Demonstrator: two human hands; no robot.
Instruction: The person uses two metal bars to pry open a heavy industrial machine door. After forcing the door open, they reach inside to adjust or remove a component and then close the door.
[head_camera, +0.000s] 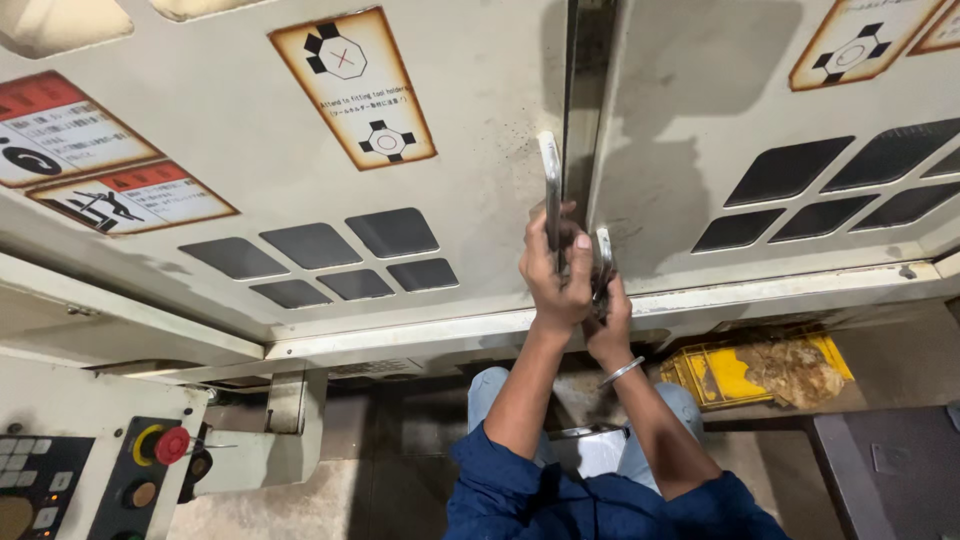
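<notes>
Two cream machine doors meet at a dark gap in front of me. My left hand is shut on the metal handle of the left sliding door. My right hand, a metal bangle on its wrist, is shut on the shorter metal handle of the right sliding door. Both hands sit side by side at the seam, arms raised, in blue sleeves.
Dark window panes and warning stickers cover both doors. A control panel with a red round button stands at lower left. A yellow crate with rags lies on the floor to the right, below the doors.
</notes>
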